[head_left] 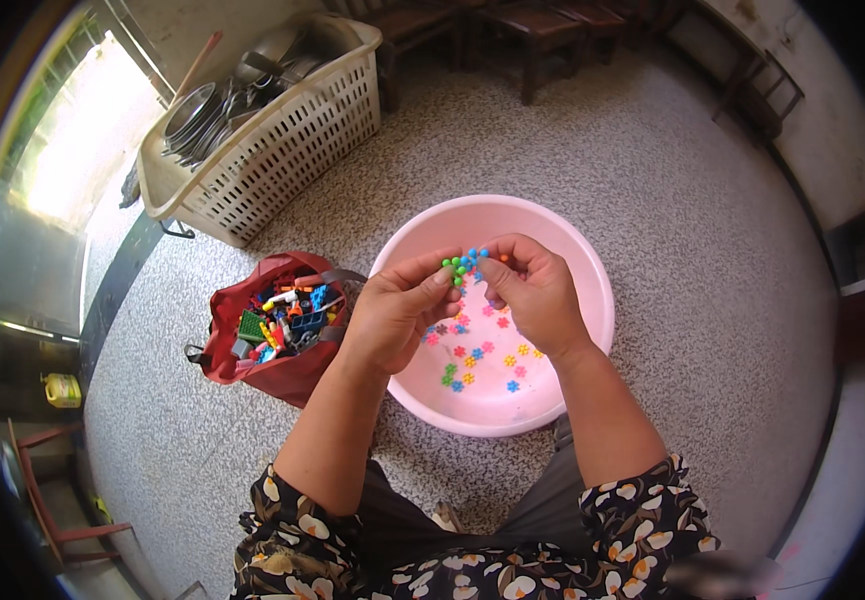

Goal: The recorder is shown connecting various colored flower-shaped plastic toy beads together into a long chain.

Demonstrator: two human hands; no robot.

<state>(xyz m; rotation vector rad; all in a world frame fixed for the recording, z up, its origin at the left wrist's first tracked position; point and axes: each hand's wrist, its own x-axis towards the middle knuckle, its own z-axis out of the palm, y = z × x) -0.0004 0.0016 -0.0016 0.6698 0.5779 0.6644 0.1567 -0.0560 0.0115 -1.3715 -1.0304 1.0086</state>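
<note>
Over the pink plastic basin (pixel 422 395), my left hand (pixel 392 305) pinches a green flower-shaped plastic piece (pixel 455 268) between thumb and fingers. My right hand (pixel 534 292) is closed on a blue flower-shaped piece (pixel 478 256), which touches the green one. A small orange bit (pixel 504 258) shows by the right fingers; the hand hides the rest of it. On the basin's bottom lie several loose flower pieces, pink, yellow, blue, red and green, among them a blue flower piece (pixel 513 386) and a yellow one (pixel 523 350).
Left of the basin stands a red fabric bag (pixel 297 375) full of mixed toy parts. Beyond it, a white slatted basket (pixel 272 165) holds metal pots and pans. Wooden stools (pixel 532 30) line the far wall, and a reddish chair frame (pixel 37 480) is at lower left.
</note>
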